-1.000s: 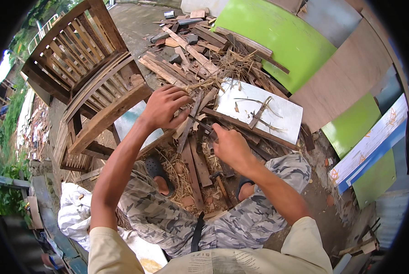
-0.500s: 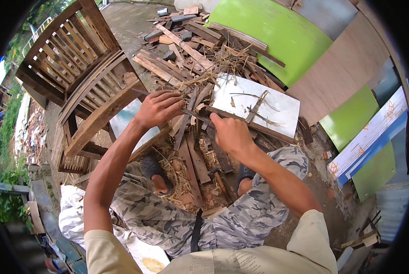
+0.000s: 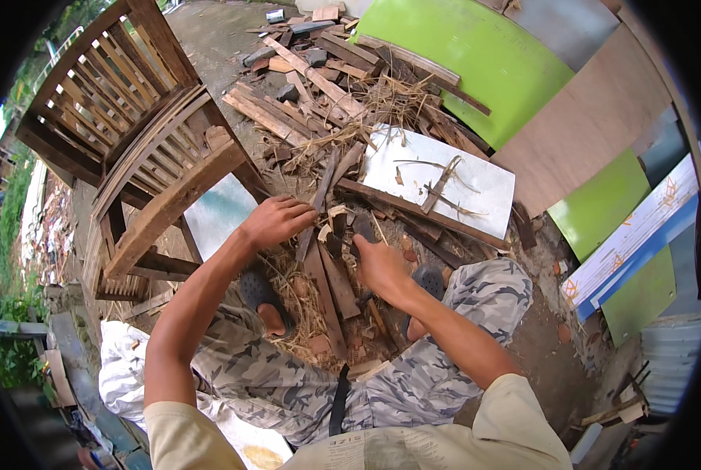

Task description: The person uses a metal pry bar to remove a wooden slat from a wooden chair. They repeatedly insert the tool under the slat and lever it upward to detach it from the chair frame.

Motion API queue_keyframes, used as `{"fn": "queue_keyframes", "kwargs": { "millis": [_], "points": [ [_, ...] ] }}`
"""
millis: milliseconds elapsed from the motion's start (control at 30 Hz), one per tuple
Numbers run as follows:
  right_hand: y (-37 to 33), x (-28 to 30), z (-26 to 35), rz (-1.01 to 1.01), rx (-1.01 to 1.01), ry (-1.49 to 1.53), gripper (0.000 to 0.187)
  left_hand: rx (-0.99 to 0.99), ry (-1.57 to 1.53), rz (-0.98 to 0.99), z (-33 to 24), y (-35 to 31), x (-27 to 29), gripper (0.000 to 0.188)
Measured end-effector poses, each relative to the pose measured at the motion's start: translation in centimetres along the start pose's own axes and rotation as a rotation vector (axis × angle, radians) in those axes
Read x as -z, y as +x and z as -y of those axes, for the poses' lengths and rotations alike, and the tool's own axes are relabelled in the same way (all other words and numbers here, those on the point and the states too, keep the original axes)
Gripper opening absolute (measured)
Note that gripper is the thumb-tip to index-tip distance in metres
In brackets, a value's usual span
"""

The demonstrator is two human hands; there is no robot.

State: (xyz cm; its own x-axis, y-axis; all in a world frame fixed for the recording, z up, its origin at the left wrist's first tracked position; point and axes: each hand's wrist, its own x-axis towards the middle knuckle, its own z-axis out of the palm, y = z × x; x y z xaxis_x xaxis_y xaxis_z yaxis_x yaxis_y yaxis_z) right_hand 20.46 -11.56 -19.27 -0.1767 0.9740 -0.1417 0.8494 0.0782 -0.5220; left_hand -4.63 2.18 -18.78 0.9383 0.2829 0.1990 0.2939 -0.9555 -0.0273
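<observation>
My left hand (image 3: 282, 221) is closed, its fingers curled, above the scrap wood in front of my knees; what it holds is hidden by the fingers. My right hand (image 3: 386, 270) is lower and to the right, wrapped in a fist round what looks like a knife (image 3: 363, 226), whose dark blade shows just above the fist. A short wood block (image 3: 336, 213) with a pale cut top stands between the hands. Long dark wood strips (image 3: 323, 290) lie below, between my feet. A hammer (image 3: 379, 319) with a wooden handle rests beside them, partly behind my right forearm.
A wooden slatted chair (image 3: 151, 157) lies tipped at the left. Ahead is a heap of scrap wood (image 3: 319, 78) with dry straw (image 3: 393, 98). A white board (image 3: 437, 168) with a wooden edge lies front right. Green panels (image 3: 476, 63) and a brown sheet (image 3: 585, 117) stand beyond it.
Both hands have moved nearer to me, the right one farther. The thin dark piece that spanned the hands no longer shows between them, and the pale-topped block is now in plain view.
</observation>
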Motion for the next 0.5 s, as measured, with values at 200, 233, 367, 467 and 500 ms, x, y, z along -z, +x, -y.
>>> {"fn": "queue_keyframes", "kwargs": {
  "millis": [200,233,367,467,500],
  "points": [
    [1.6,-0.8,-1.1,-0.095,0.025,-0.124,0.025,0.105,-0.008,-0.03,-0.2,0.5,-0.3,0.052],
    [1.8,-0.5,-1.1,-0.103,0.022,-0.122,0.023,0.124,-0.029,-0.056,-0.1,1.3,0.3,0.055],
    [1.4,-0.5,-0.6,-0.027,-0.071,0.1,0.03,0.235,-0.165,-0.027,-1.2,2.1,4.0,0.066],
    [1.1,-1.5,-1.5,-0.047,-0.079,0.231,0.031,0.359,-0.5,-0.03,-4.1,2.6,6.6,0.067],
    [1.0,-1.6,-1.2,-0.06,-0.07,0.276,0.031,0.387,-0.565,-0.084,-5.3,2.7,7.0,0.064]
  ]
}}
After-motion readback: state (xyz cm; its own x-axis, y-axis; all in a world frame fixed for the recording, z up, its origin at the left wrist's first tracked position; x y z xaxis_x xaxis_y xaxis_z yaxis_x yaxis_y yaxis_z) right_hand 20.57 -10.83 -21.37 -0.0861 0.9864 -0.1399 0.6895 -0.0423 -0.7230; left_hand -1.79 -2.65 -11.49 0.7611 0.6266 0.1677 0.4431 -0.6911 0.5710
